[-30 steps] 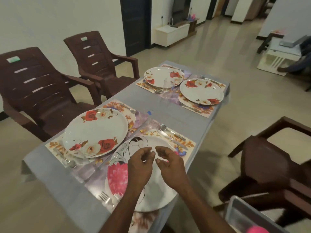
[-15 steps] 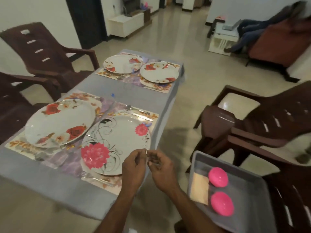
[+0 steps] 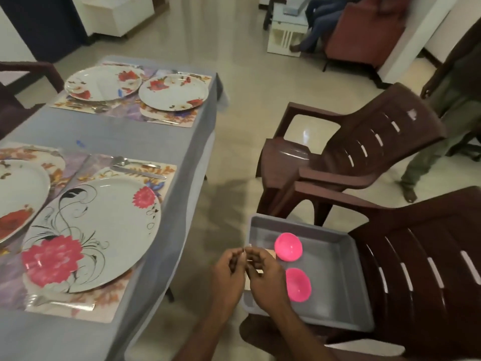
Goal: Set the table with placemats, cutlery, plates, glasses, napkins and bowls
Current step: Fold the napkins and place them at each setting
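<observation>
both hands meet over the near corner of the grey tray (image 3: 335,303), left hand (image 3: 227,276) and right hand (image 3: 265,278) with fingers curled together; i cannot tell whether they pinch anything. two pink bowls (image 3: 289,246) lie in the tray, beside the set table (image 3: 145,136)

Brown plastic chairs (image 3: 364,152), white side table (image 3: 285,35), red sofa (image 3: 364,29).

Both bare forearms reach fwd; left hand (image 3: 229,272) & right hand (image 3: 263,273) close together, fingers curled, fingertips nearly meeting; grip unclear, maybe pinching sth small.
</observation>
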